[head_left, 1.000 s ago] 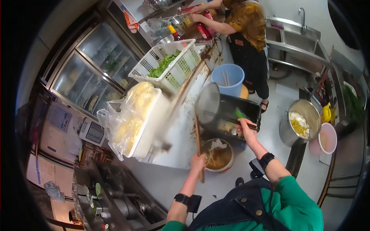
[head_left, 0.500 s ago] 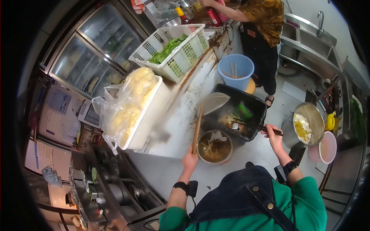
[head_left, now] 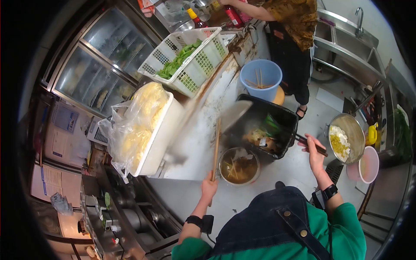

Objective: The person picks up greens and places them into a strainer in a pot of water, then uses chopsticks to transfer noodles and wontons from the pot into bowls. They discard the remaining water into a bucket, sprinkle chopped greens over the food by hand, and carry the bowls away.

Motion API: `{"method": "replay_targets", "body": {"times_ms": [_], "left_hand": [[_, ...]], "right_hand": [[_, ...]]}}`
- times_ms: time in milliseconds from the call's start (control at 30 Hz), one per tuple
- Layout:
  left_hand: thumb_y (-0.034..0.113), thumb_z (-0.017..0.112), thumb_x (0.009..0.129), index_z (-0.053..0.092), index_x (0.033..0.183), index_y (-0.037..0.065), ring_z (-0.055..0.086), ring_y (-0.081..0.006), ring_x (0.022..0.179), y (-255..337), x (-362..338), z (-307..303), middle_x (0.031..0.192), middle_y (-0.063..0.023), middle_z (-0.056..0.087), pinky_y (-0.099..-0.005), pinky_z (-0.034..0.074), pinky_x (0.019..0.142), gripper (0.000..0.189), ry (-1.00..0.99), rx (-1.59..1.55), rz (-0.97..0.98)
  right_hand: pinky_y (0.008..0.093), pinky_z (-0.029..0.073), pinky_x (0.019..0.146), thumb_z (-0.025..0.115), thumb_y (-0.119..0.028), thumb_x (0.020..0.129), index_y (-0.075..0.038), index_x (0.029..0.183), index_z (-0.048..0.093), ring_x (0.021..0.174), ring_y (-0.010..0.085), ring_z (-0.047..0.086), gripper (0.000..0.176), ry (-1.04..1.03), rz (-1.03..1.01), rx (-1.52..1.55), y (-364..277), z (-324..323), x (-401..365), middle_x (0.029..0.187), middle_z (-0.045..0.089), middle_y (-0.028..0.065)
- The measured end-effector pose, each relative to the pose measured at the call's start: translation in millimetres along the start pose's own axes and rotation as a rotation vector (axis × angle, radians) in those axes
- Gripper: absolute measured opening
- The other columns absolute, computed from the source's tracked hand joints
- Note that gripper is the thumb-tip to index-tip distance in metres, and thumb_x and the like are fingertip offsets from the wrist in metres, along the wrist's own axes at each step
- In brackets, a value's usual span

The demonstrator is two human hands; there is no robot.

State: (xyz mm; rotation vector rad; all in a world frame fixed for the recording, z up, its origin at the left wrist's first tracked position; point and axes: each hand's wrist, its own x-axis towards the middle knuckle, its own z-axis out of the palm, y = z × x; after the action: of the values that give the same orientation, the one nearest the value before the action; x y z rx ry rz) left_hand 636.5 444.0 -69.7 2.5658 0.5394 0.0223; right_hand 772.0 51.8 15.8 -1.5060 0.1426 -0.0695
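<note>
My left hand (head_left: 209,185) is closed round the wooden handle of a strainer (head_left: 237,111). The strainer's round head is blurred and tilted over the left edge of a black-lined bin (head_left: 291,138). Scraps and a green piece lie inside that bin, partly veiled by haze. In my right hand (head_left: 315,157) is a pair of dark chopsticks (head_left: 320,150), pointing left toward the bin's right side; their tips are hard to make out. A round pot (head_left: 258,171) of brown liquid with pale sticks in it stands just right of my left hand.
A white tub (head_left: 160,141) with bagged yellow noodles and a white basket (head_left: 207,65) of greens stand on the counter at left. A blue bucket (head_left: 277,71) is behind the bin. At right are a metal pot (head_left: 357,138) and pink bucket (head_left: 372,162). A co-worker (head_left: 294,26) stands at the back.
The strainer's head has swung left and tipped more steeply, with my left hand slightly lower. My right hand has moved right and down, drawing the chopsticks back from the bin's middle.
</note>
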Motion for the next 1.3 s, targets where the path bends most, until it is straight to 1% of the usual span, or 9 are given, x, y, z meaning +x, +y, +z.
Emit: {"method": "replay_targets", "body": {"times_ms": [67,100,167,267,467,733,900,1133,1300], "left_hand": [[0.019,0.051,0.08,0.047,0.118,0.014,0.05,-0.0187,0.047,37,-3,-11,0.056,-0.0055,0.05,-0.0308,0.041,0.045,0.039,-0.324,-0.677,-0.409],[0.019,0.051,0.08,0.047,0.118,0.014,0.05,-0.0187,0.047,60,-7,-23,0.056,-0.0055,0.05,-0.0308,0.041,0.045,0.039,-0.326,-0.678,-0.408],[0.02,0.047,0.082,0.043,0.121,0.015,0.037,-0.0087,0.044,100,-18,-48,0.057,0.0014,0.036,-0.0259,0.035,0.042,0.039,-0.465,-1.187,-0.525],[0.021,0.046,0.083,0.034,0.127,0.016,0.035,-0.0099,0.043,109,-26,-62,0.059,-0.0007,0.036,-0.0263,0.035,0.042,0.046,-0.604,-1.441,-0.435],[0.024,0.046,0.083,0.031,0.129,0.017,0.033,-0.0099,0.043,117,-42,-73,0.059,-0.0009,0.034,-0.0254,0.034,0.042,0.049,-0.739,-1.574,-0.343],[0.022,0.044,0.083,0.026,0.132,0.016,0.034,-0.0102,0.042,108,-48,-69,0.058,-0.0009,0.034,-0.0258,0.034,0.042,0.052,-0.669,-1.613,-0.354],[0.02,0.043,0.082,0.026,0.131,0.016,0.035,-0.0103,0.043,110,-45,-63,0.059,-0.0011,0.035,-0.0261,0.035,0.042,0.052,-0.64,-1.595,-0.38],[0.014,0.04,0.081,0.029,0.13,0.013,0.036,-0.0104,0.043,107,-46,-61,0.059,-0.0013,0.036,-0.026,0.034,0.041,0.05,-0.513,-1.447,-0.406],[0.012,0.04,0.08,0.03,0.129,0.012,0.036,-0.01,0.042,115,-46,-59,0.058,-0.0011,0.036,-0.0258,0.035,0.041,0.05,-0.483,-1.439,-0.413]], "right_hand": [[0.0231,0.045,0.062,0.043,-0.029,0.089,0.005,0.104,0.052,0.08,0.0177,0.062,0.038,0.004,-0.025,0.029,-20,-2,5,0.088,0.061,0.0121],[0.0225,0.046,0.061,0.045,-0.027,0.089,0.006,0.101,0.053,0.079,0.0185,0.062,0.036,0.072,-0.068,0.116,-23,-4,10,0.088,0.061,0.0128],[0.0215,0.046,0.06,0.046,-0.025,0.088,0.006,0.097,0.054,0.076,0.0203,0.063,0.033,0.174,-0.107,0.257,-35,-6,17,0.088,0.061,0.0144],[0.0204,0.046,0.057,0.046,-0.027,0.088,0.005,0.099,0.052,0.076,0.0213,0.063,0.034,0.144,-0.074,0.417,-48,-3,28,0.088,0.061,0.0151],[0.0204,0.047,0.058,0.046,-0.026,0.089,0.004,0.098,0.053,0.075,0.0215,0.063,0.032,-0.028,-0.12,0.472,-67,33,31,0.09,0.061,0.0166],[0.0235,0.046,0.06,0.045,-0.026,0.088,0.004,0.094,0.053,0.07,0.0207,0.062,0.031,0.261,-0.228,0.267,-62,-47,43,0.084,0.062,0.017],[0.0236,0.046,0.06,0.046,-0.026,0.088,0.004,0.091,0.054,0.07,0.021,0.062,0.031,0.114,-0.291,0.173,-65,-31,33,0.084,0.061,0.0154],[0.0222,0.047,0.06,0.048,-0.026,0.088,0.003,0.092,0.054,0.072,0.0196,0.063,0.03,0.349,-0.219,0.227,-34,-46,44,0.084,0.062,0.0135],[0.0256,0.05,0.06,0.048,-0.023,0.088,0.004,0.09,0.056,0.074,0.0192,0.062,0.028,0.122,-0.194,0.209,-26,-18,40,0.088,0.06,0.0123]]}}
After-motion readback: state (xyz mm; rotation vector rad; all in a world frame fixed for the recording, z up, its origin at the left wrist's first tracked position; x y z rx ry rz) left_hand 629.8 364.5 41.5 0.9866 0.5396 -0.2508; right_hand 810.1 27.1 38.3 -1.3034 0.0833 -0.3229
